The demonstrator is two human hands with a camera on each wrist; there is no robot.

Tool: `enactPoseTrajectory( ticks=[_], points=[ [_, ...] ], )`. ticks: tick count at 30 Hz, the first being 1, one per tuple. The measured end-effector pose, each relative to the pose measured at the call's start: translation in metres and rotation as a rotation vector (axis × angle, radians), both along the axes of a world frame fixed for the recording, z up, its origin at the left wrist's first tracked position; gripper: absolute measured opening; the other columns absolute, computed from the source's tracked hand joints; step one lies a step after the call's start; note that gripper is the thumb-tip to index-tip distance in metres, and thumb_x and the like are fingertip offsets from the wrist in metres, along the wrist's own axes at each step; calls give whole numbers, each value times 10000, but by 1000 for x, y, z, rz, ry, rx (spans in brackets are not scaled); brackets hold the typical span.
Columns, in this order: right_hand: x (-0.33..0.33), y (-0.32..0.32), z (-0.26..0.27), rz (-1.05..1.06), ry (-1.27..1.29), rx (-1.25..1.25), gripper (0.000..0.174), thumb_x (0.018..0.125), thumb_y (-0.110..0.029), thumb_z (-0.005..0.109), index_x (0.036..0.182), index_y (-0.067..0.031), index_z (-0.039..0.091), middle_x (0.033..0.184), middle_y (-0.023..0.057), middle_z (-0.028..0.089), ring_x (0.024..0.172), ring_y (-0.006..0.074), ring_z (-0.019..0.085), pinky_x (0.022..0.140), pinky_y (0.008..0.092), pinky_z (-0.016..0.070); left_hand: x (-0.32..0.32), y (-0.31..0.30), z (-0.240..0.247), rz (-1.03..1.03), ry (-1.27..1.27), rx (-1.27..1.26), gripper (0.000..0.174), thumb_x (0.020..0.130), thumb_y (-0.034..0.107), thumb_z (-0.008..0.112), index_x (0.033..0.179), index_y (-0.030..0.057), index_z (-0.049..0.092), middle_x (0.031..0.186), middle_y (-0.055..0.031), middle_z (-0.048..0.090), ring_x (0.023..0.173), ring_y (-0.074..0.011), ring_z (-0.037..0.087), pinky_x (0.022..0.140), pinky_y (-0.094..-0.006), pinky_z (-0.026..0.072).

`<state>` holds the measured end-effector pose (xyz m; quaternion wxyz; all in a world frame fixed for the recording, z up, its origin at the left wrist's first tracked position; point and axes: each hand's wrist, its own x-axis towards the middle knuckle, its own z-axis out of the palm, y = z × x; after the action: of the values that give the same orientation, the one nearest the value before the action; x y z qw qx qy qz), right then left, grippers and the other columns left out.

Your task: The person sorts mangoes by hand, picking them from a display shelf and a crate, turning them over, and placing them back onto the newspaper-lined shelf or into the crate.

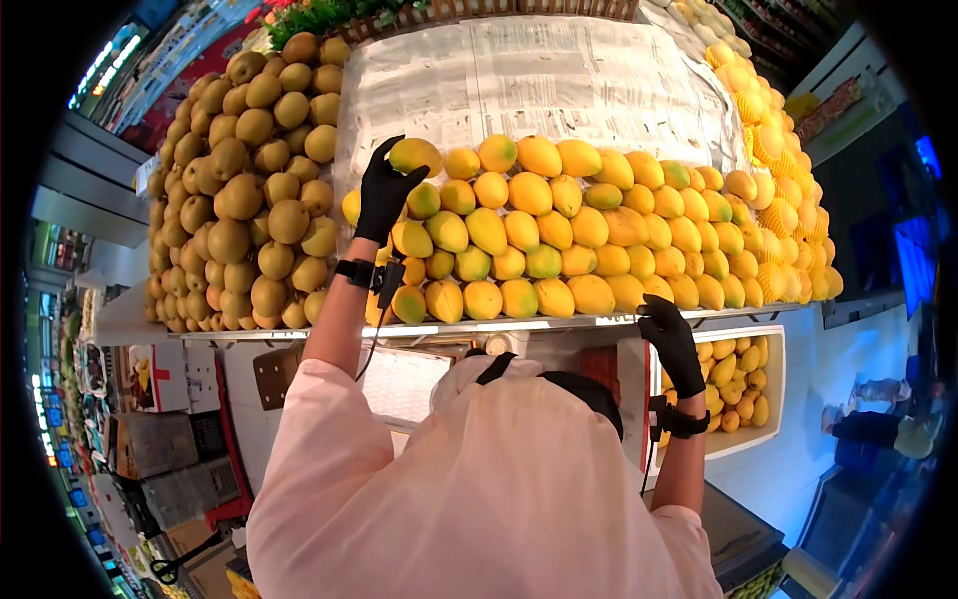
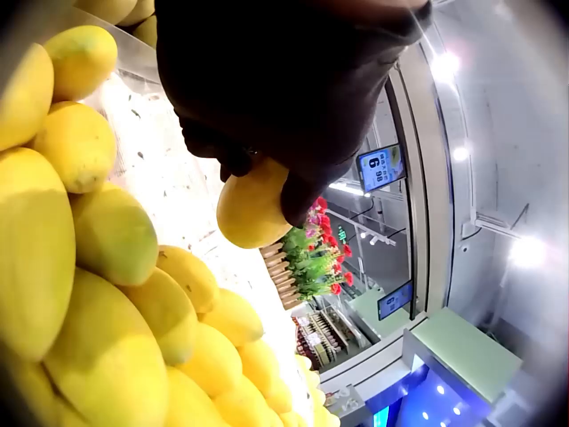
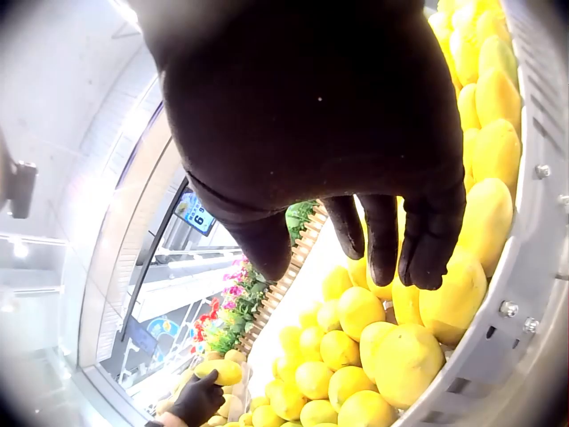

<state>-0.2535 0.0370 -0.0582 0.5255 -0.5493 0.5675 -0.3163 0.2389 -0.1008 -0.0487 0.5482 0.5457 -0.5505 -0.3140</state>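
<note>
My black-gloved left hand [image 1: 383,198] grips a yellow mango [image 1: 416,156] at the left end of the back row of piled mangoes [image 1: 529,232]. The left wrist view shows the held mango [image 2: 252,206] between thumb and fingers, partly covered by the glove. Over by the front edge of the stand, my gloved right hand [image 1: 671,341] holds nothing. Its fingers bend loosely downward, and in the right wrist view that hand [image 3: 311,116] overlaps the nearest mangoes [image 3: 402,360].
Brown round fruit [image 1: 239,190] is heaped to the left. White paper [image 1: 539,80] covers the stand behind the mangoes. Net-wrapped yellow fruit [image 1: 776,215] is stacked at the right. Below the right hand stands a white foam box [image 1: 776,399] with more mangoes. A metal rail [image 1: 499,325] edges the front.
</note>
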Motion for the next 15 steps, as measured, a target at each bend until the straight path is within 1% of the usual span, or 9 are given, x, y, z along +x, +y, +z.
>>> enactPoseTrajectory(
  ticks=[1, 4, 7, 8, 11, 12, 15],
  points=[
    [4, -1, -1, -15, -11, 14, 432, 867, -85, 671, 1278, -48, 544, 1083, 56, 619, 964, 126, 584, 857, 268, 480, 8, -7, -7, -2, -3, 7, 615, 784, 14, 756, 1326, 53, 468, 1117, -127, 632, 1009, -195, 631, 867, -298, 528],
    [13, 1, -8, -62, -93, 26, 420, 874, -76, 657, 1277, -42, 544, 1080, 47, 618, 971, 125, 583, 870, 264, 473, 23, -26, -29, 8, 5, -37, 664, 739, 106, 811, 1324, 97, 495, 994, -110, 672, 805, -127, 609, 734, -271, 510],
    [26, 6, -7, -114, -134, 63, 403, 883, -67, 643, 1273, -34, 545, 1059, 41, 625, 973, 120, 582, 868, 256, 469, 34, -38, -44, 44, -135, 47, 663, 724, 144, 823, 1313, 129, 517, 1007, -111, 675, 826, -134, 621, 739, -286, 519],
    [30, 7, -7, -132, -138, 74, 402, 885, -66, 641, 1273, -32, 545, 1055, 40, 627, 971, 119, 583, 867, 256, 469, 34, -40, -50, 48, -140, 62, 645, 719, 165, 825, 1296, 150, 537, 1030, -112, 679, 879, -163, 647, 761, -303, 529],
    [37, 13, -12, -162, -132, 110, 399, 889, -69, 639, 1274, -25, 543, 1054, 41, 632, 942, 111, 586, 844, 242, 470, 25, -37, -39, 33, -257, 77, 632, 726, 159, 819, 1292, 142, 537, 1050, -109, 678, 933, -187, 656, 782, -315, 534],
    [39, 14, -12, -165, -137, 126, 398, 892, -71, 637, 1275, -25, 542, 1056, 42, 632, 932, 108, 586, 835, 237, 470, 24, -36, -36, 24, -291, 112, 620, 735, 199, 809, 1288, 141, 535, 1071, -121, 683, 963, -241, 671, 793, -341, 537],
    [48, 11, -5, -176, -147, 136, 384, 901, -79, 631, 1272, -26, 544, 1049, 42, 635, 899, 98, 582, 802, 225, 468, 25, -39, -42, 32, -590, 4, 617, 741, 256, 794, 1288, 148, 530, 1088, -135, 679, 987, -293, 666, 813, -366, 533]
  ],
)
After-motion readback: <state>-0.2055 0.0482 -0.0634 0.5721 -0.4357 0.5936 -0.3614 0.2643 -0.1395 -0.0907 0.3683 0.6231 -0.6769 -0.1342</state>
